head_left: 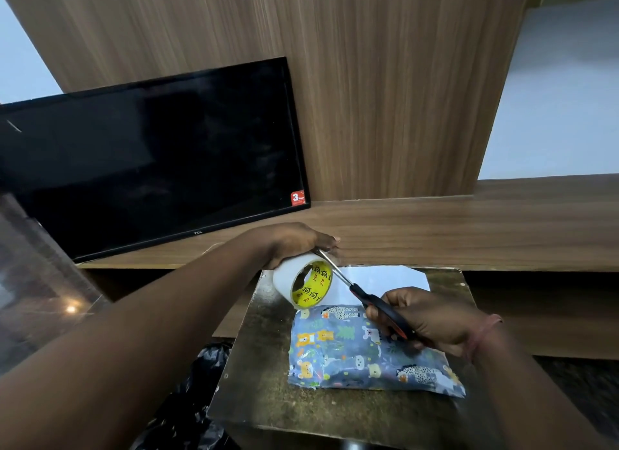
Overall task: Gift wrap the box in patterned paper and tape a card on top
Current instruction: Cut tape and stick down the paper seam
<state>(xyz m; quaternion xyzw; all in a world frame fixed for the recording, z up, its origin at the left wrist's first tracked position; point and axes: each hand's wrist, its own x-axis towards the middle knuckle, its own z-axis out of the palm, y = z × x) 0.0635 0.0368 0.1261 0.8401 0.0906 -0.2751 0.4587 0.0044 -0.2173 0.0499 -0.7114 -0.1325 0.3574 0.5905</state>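
The box wrapped in blue animal-patterned paper (365,352) lies flat on a small dark tabletop (268,399). Behind it lies a white card or sheet (385,278). Above the table's far left corner, my left hand (294,241) grips a roll of clear tape (301,283) with a yellow core. My right hand (432,322) holds scissors (368,298) with black and red handles just over the box. The blades point up-left and meet the tape at the roll's top edge, near my left fingertips. Whether a strip is pulled out cannot be told.
A black TV screen (150,161) leans against the wood panel wall on a long wooden shelf (469,228) behind the table. A black plastic bag (191,399) sits on the floor at the table's left. A glass surface (40,282) is at far left.
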